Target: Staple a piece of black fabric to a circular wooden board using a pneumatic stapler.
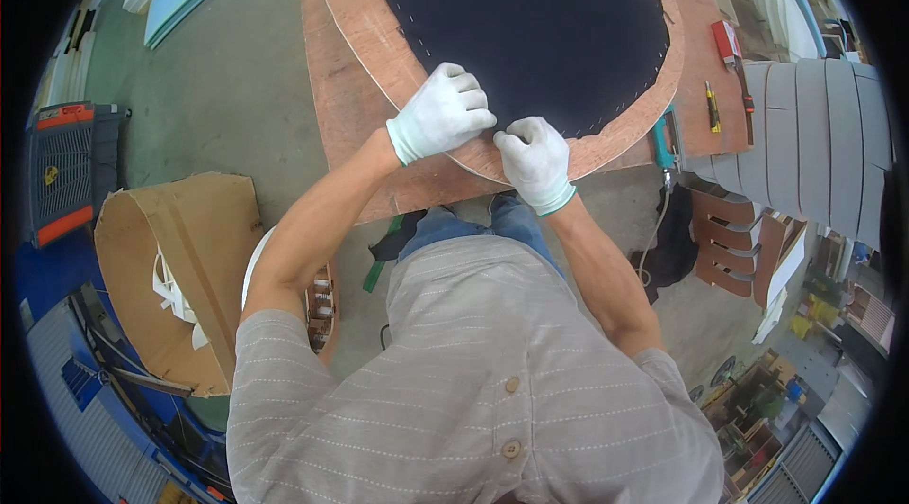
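A rounded plywood panel (365, 35) lies in front of me, its middle covered by black fabric (530, 21) stapled along the edge. Both my hands wear white gloves and meet at the fabric's near edge. My left hand (442, 113) is closed, its curled fingers at the fabric edge. Close by on the right, my right hand (536, 163) pinches the same edge, thumb and fingers together. The fingertips partly hide the fabric between them. To the right of the panel, a teal staple gun (666, 139) with an air hose rests at the table edge.
The panel lies on a plywood tabletop (327, 116). A yellow utility knife (712, 108) and a red-and-white box (726, 43) lie on its right side. Grey curved pieces (814, 125) are stacked beyond. An open cardboard box (180, 267) stands on the floor at left.
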`<control>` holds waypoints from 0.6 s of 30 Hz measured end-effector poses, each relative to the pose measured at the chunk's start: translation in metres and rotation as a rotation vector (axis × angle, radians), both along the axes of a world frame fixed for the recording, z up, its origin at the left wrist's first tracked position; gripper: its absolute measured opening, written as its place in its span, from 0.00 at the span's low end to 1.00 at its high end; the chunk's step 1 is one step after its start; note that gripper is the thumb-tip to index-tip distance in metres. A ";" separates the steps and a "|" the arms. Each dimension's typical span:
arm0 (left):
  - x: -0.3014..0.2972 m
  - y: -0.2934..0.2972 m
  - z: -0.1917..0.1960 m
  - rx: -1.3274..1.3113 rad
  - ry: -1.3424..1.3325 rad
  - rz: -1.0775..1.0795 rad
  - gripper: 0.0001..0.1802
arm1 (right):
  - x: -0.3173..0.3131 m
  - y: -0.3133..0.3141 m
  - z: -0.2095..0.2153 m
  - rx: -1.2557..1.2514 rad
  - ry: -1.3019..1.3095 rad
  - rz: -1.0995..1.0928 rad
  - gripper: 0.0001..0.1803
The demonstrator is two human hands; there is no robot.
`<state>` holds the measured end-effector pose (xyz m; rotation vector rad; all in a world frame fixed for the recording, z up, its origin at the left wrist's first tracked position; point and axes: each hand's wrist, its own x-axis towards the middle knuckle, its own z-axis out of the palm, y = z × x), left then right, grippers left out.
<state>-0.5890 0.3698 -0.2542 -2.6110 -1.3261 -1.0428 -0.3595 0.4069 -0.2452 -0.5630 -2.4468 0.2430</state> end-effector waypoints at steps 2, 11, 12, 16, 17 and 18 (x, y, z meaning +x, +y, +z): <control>0.006 -0.003 -0.004 0.051 -0.023 0.019 0.06 | 0.004 0.000 0.010 -0.012 -0.023 0.007 0.15; 0.016 -0.008 -0.003 0.162 -0.077 0.133 0.06 | 0.007 -0.010 0.014 -0.065 0.059 -0.206 0.27; 0.017 -0.008 -0.004 0.162 -0.075 0.132 0.06 | 0.005 -0.009 0.010 -0.061 0.023 -0.205 0.26; 0.018 -0.012 -0.011 0.154 -0.061 0.154 0.07 | -0.005 -0.011 0.022 -0.116 -0.005 -0.193 0.19; 0.018 -0.011 -0.011 0.158 -0.059 0.158 0.07 | -0.004 -0.011 0.020 -0.115 -0.005 -0.194 0.19; 0.019 -0.011 -0.011 0.158 -0.059 0.158 0.07 | -0.004 -0.010 0.016 -0.100 -0.037 -0.196 0.16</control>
